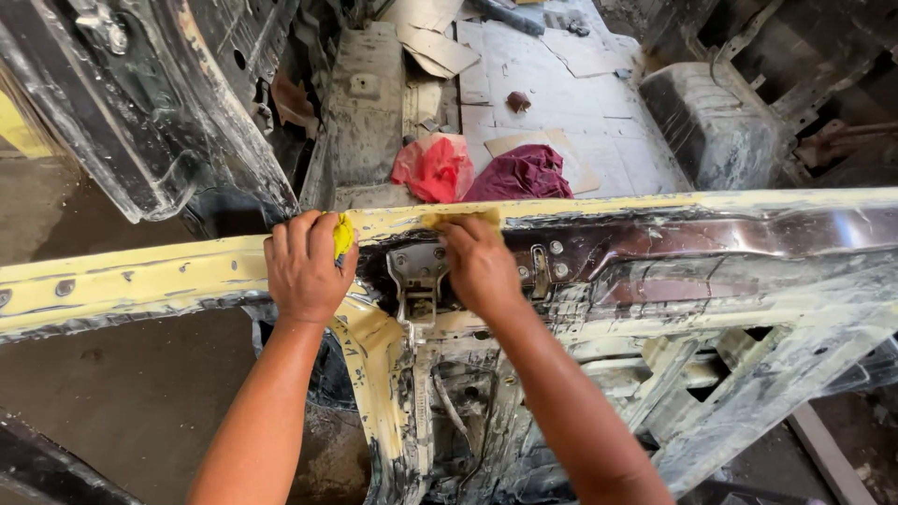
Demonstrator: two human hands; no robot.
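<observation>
Roughly midway, I'd judge: yellowish filler already covers most of the car body crossbeam [140,281], while the stretch to the right shows bare dark metal [748,229]. My left hand [304,266] is clenched around a yellow wad [343,234] and rests on the beam's top edge. My right hand [479,262] presses a yellowish pad [463,218] flat against that edge, fingers curled over it, just above the latch bracket [418,271].

Bright daylight, soft shadows below, sharp focus, edges slightly warped
</observation>
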